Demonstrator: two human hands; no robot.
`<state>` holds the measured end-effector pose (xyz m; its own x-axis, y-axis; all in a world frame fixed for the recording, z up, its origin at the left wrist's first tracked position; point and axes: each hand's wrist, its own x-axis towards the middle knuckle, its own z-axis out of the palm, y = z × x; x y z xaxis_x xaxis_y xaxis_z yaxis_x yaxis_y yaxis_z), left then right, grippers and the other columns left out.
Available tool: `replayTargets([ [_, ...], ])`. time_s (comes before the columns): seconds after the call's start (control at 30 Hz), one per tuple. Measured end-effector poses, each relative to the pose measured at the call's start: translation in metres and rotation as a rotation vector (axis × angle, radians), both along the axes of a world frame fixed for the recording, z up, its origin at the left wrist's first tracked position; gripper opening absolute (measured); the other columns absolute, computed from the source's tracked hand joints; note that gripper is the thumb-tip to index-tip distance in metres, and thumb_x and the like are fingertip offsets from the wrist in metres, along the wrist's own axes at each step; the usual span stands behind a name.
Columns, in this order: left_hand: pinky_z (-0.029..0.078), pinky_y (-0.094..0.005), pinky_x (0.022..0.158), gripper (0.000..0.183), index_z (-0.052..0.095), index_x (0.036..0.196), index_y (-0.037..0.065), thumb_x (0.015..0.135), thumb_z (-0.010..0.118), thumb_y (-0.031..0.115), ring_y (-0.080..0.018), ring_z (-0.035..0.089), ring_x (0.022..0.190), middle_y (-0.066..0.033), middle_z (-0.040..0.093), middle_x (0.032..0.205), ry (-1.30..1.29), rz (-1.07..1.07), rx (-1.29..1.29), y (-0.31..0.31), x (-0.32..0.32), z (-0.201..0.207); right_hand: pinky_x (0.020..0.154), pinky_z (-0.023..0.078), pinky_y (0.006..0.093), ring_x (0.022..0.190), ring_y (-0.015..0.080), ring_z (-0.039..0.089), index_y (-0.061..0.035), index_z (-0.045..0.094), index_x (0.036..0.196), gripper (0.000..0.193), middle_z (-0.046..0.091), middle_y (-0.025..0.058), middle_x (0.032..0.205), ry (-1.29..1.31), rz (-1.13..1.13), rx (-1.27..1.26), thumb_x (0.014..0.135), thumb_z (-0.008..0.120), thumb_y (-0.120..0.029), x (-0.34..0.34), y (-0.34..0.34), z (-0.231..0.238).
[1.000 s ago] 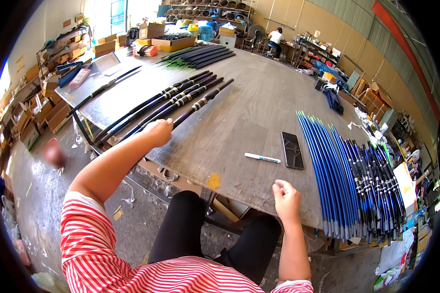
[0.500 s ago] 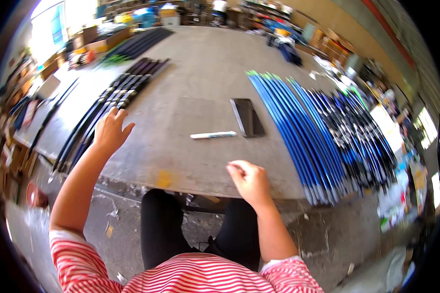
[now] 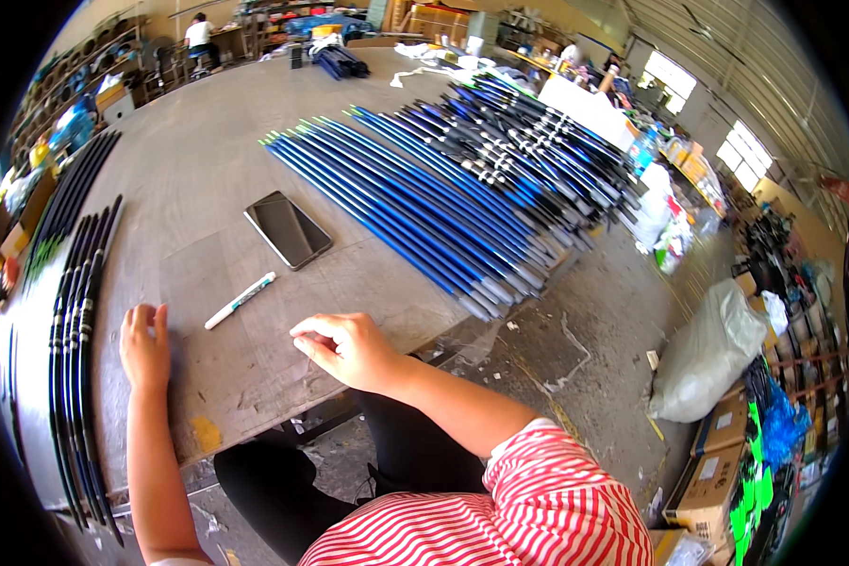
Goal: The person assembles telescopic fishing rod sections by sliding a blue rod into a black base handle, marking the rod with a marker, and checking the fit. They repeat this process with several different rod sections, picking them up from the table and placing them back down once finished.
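Note:
My left hand (image 3: 145,347) is over the near left of the table (image 3: 198,222), fingers stretched and thumb apart, holding nothing. It is right of a row of black rods (image 3: 71,349) with pale bands and does not touch them. Nearer the middle, my right hand (image 3: 347,351) is closed with thumb and fingertips drawn together just above the tabletop; whatever they pinch, if anything, is too small to make out. A white marker pen (image 3: 241,300) lies between and beyond my hands. Farther off is a dark-screened phone (image 3: 289,230), and right of it a row of blue rods (image 3: 387,208) with grey ends.
Blue and black rods (image 3: 528,151) with silvery fittings are heaped at the right. More dark rods (image 3: 75,184) lie far left. A filled whitish sack (image 3: 712,354) and cardboard boxes (image 3: 712,481) stand on the floor at right. A person (image 3: 199,36) sits in the background.
My view has turned to the right. My left hand has left the black rods and is now over the bare tabletop. My right hand stays closed near the table's front edge.

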<state>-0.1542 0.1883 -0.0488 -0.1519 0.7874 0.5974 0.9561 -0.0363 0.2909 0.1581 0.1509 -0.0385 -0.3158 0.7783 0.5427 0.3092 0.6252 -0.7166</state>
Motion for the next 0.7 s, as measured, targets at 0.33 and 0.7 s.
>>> replayTargets([
  [0.33, 0.042, -0.0371, 0.07, 0.025, 0.053, 0.081, 0.001, 0.088, 0.052, 0.025, -0.0273, 0.054, 0.076, -0.0112, 0.056, 0.079, -0.084, 0.016, -0.029, 0.008, -0.002, 0.001, 0.064, 0.05, 0.0363, 0.072, 0.0266, 0.062, -0.0086, 0.065, 0.085, 0.014, 0.064, 0.0106, 0.079, -0.596, -0.92, 0.324, 0.077, 0.063, -0.019, 0.207, 0.061, 0.065],
  [0.7, 0.041, -0.038, 0.071, 0.022, 0.053, 0.078, 0.001, 0.086, 0.053, 0.021, -0.0296, 0.052, 0.079, -0.0124, 0.054, 0.079, -0.057, -0.006, -0.027, 0.011, -0.001, -0.001, 0.078, 0.048, 0.0381, 0.09, 0.03, 0.059, -0.0034, 0.059, 0.091, 0.024, 0.061, 0.0158, 0.095, -1.055, -0.998, -0.115, 0.074, 0.065, -0.019, 0.336, 0.075, 0.024],
])
